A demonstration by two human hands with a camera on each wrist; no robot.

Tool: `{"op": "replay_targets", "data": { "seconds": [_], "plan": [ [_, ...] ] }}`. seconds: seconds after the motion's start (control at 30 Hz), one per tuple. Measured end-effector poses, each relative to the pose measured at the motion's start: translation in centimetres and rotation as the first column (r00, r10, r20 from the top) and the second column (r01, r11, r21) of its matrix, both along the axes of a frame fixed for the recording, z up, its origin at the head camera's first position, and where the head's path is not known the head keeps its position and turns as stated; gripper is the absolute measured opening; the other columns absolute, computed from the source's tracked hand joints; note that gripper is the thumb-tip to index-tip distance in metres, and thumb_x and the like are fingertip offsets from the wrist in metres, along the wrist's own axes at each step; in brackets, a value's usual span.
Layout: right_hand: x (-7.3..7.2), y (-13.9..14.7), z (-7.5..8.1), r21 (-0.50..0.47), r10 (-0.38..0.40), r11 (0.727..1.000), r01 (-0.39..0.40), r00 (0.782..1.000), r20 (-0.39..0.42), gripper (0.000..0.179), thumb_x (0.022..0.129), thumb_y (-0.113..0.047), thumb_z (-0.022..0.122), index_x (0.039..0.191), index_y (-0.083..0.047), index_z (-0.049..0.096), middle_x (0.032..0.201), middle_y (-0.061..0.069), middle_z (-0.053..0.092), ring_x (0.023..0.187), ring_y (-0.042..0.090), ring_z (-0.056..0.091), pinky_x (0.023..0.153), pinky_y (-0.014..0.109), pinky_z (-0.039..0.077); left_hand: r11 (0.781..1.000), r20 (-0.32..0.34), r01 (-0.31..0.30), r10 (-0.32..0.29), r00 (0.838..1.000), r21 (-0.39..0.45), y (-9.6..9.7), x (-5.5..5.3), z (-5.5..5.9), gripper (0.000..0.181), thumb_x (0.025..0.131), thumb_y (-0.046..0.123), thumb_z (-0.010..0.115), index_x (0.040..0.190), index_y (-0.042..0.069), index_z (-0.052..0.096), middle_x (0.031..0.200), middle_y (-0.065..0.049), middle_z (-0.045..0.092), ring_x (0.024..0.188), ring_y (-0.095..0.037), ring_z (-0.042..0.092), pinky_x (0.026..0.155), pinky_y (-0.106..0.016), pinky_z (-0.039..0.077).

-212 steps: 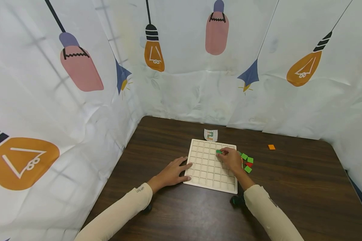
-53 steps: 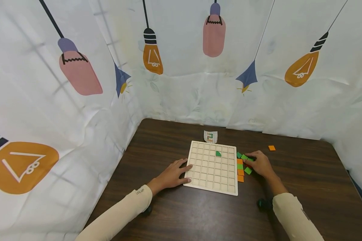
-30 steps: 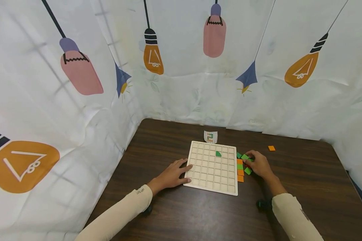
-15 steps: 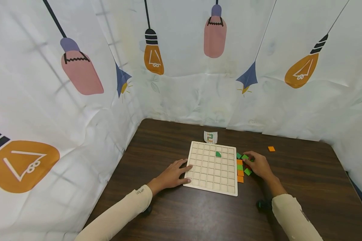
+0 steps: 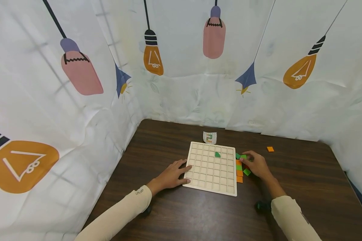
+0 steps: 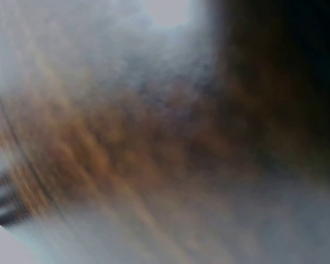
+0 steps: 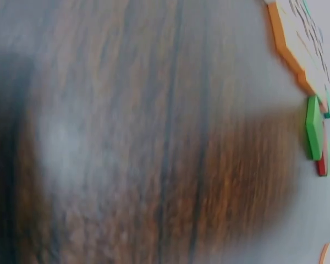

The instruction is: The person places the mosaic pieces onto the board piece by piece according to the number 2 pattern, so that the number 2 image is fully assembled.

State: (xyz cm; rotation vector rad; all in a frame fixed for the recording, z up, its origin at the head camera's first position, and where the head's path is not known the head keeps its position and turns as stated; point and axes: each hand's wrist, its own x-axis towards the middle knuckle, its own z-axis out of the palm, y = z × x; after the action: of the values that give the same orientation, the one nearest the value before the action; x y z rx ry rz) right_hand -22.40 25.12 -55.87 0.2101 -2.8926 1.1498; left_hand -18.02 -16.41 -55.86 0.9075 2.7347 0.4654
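A cream grid board (image 5: 205, 177) lies flat on the table, with one dark green quarter-round tile (image 5: 218, 154) in a cell of its upper part. My left hand (image 5: 172, 174) rests at the board's left edge, fingers spread and mostly straight. To the right of the board, my right hand (image 5: 257, 164) reaches into the loose tiles with thumb and index finger bent around a light green tile (image 5: 243, 156); whether they pinch it is too small to tell. Beside them lie a dark green tile (image 5: 237, 156), several orange tiles (image 5: 239, 179) and another green tile (image 5: 247, 172). The right wrist view also shows a red tile (image 7: 322, 164).
A small card (image 5: 209, 137) with a coloured grid pattern lies behind the board. Farther right, a lone orange tile (image 5: 270, 149) sits on the dark wooden table (image 5: 301, 180). A printed white curtain (image 5: 187, 93) hangs along the table's back and left sides.
Earlier my right hand was over the board at the dark green tile. It has since moved right to the loose tiles, and its thumb has just shifted slightly left. My left hand stays put.
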Motion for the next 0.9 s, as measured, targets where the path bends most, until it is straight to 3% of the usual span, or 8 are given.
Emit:
{"op": "replay_targets", "data": {
  "seconds": [0.1,0.4,0.9],
  "plan": [
    [0.1,-0.4,0.3,-0.034,0.004,0.999,-0.003,1.000,0.026,0.036,0.097,-0.022,0.070,0.125,-0.001,0.066,0.102,0.018,0.067,0.075,0.017,0.059,0.058,0.028,0.047,1.000,0.000,-0.001,0.001,1.000,0.001,0.0,0.0,-0.1,0.069,0.099,0.056,0.055,0.157,0.024,0.039,0.164,-0.014,0.027,0.149,-0.037,0.029,0.114,-0.060,0.032],
    [0.4,-2.1,1.0,-0.161,0.034,0.987,-0.013,0.991,0.127,0.038,0.096,-0.017,0.069,0.130,-0.002,0.063,0.105,0.018,0.070,0.060,0.015,0.058,0.053,0.030,0.049,1.000,0.005,-0.002,0.002,1.000,-0.002,0.0,0.0,-0.1,0.068,0.099,0.056,0.055,0.157,0.025,0.038,0.164,-0.014,0.026,0.149,-0.037,0.029,0.114,-0.059,0.031],
    [-0.1,-4.7,0.6,-0.238,0.095,0.969,-0.066,0.989,0.114,0.035,0.095,-0.020,0.071,0.125,-0.003,0.066,0.101,0.016,0.070,0.065,0.014,0.056,0.052,0.029,0.046,1.000,0.001,-0.001,0.001,1.000,0.006,0.0,0.1,0.1,0.068,0.098,0.055,0.056,0.156,0.024,0.040,0.163,-0.014,0.028,0.149,-0.036,0.030,0.114,-0.058,0.033]
  ]
}}
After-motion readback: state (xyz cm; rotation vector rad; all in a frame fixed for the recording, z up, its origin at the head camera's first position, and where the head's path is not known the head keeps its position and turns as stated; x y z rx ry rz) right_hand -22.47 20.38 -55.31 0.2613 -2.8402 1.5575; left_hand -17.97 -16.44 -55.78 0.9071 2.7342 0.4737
